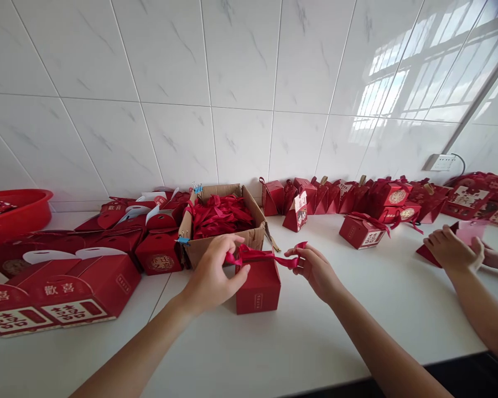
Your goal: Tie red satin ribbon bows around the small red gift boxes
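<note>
A small red gift box [258, 286] stands upright on the white counter [274, 342] in front of me. A red ribbon [260, 255] runs across its top. My left hand [213, 271] pinches the ribbon at the box's top left corner. My right hand [313, 267] pinches the ribbon's other end and pulls it out to the right of the box. Both hands are closed on the ribbon.
An open cardboard box [222, 221] full of red ribbons sits just behind. Flat and folded red boxes [66, 282] lie at left, beside a red basin [14, 213]. Finished red boxes [363, 199] line the tiled wall. Another person's hands [454, 249] hold a red box at right.
</note>
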The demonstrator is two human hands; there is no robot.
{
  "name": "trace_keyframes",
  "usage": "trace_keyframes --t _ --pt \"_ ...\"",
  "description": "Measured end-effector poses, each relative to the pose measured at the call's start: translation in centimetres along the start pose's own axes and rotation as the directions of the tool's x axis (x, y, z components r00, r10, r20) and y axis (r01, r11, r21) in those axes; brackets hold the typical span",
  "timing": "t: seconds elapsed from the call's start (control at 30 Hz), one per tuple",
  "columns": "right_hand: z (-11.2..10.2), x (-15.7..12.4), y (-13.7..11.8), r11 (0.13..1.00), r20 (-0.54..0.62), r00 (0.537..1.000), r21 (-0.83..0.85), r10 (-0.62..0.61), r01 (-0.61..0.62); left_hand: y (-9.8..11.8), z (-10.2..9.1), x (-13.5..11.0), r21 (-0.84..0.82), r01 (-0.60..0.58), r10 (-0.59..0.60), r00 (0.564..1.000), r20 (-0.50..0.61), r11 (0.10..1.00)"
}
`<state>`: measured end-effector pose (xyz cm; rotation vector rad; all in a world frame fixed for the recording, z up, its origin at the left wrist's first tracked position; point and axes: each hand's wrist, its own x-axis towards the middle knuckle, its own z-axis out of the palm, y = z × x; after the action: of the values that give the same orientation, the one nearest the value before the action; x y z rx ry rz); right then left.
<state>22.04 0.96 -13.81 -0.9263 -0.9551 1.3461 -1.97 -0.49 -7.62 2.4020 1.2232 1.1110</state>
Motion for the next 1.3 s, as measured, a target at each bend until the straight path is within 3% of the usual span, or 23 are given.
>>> trace_keyframes --t 0.17,0.3,0.4,0.47,0.53,0.63,0.67,0.73,0.9,0.93,1.0,1.07,1.1,1.17,1.3 --pt "-0.4 0.4 0.6 1.0 -0.004 1.0 -0.025 0.007 -0.007 0.8 0.9 2.2 0.176 0.067 -0.111 0.962 0.248 0.982" --pt "-0.5 0.5 0.7 0.998 -0.01 1.0 -0.068 0.008 -0.009 0.9 1.5 2.6 0.251 0.081 -0.162 0.932 0.324 0.965" --pt "-0.6 0.5 0.7 0.991 -0.023 1.0 -0.135 0.007 -0.01 0.3 1.8 2.0 0.053 0.131 -0.14 0.963 0.229 0.99" --pt "-1.0 0.5 0.7 0.979 -0.042 0.999 -0.203 0.011 -0.019 -0.4 1.7 1.3 -0.267 0.195 -0.168 0.978 0.124 0.944" --pt "-1.4 0.6 0.7 0.959 -0.067 0.998 -0.28 0.021 -0.039 -1.3 1.5 0.8 -0.621 0.258 -0.272 0.959 0.075 0.74" --pt "-2.1 0.6 1.0 0.917 -0.094 0.995 -0.39 0.043 -0.077 -2.8 1.0 0.5 -0.921 0.268 -0.438 0.89 0.124 0.282" --pt "-2.3 0.6 1.1 0.902 -0.098 0.994 -0.422 0.052 -0.089 -3.4 0.9 0.5 -0.951 0.249 -0.474 0.87 0.137 0.183" --pt "-2.6 0.6 1.3 0.871 -0.102 0.993 -0.479 0.065 -0.107 -4.3 0.7 0.6 -0.965 0.238 -0.509 0.848 0.151 0.11" --pt "-3.2 0.8 2.0 0.787 -0.116 0.992 -0.606 0.055 -0.114 -5.4 0.9 -0.4 -0.932 0.291 -0.489 0.858 0.156 0.215" --pt "-3.4 0.9 2.2 0.768 -0.12 0.992 -0.63 0.05 -0.115 -5.4 1.1 -0.7 -0.91 0.302 -0.478 0.867 0.139 0.284" --pt "-3.7 1.1 2.6 0.73 -0.131 0.99 -0.673 0.042 -0.12 -5.3 1.4 -1.3 -0.799 0.321 -0.426 0.9 0.09 0.509" --pt "-4.1 1.3 2.8 0.692 -0.148 0.989 -0.711 0.031 -0.128 -5.3 1.9 -1.8 -0.587 0.312 -0.345 0.937 0.06 0.747" --pt "-4.3 1.3 2.9 0.672 -0.157 0.987 -0.728 0.025 -0.133 -5.3 2.2 -1.9 -0.478 0.301 -0.309 0.949 0.063 0.825" --pt "-4.9 1.3 3.0 0.636 -0.177 0.984 -0.759 0.011 -0.143 -5.6 2.8 -2.1 -0.339 0.29 -0.278 0.957 0.084 0.895" --pt "-6.3 1.2 3.0 0.567 -0.204 0.979 -0.808 -0.015 -0.16 -6.3 3.2 -2.4 -0.214 0.299 -0.284 0.954 0.1 0.93"
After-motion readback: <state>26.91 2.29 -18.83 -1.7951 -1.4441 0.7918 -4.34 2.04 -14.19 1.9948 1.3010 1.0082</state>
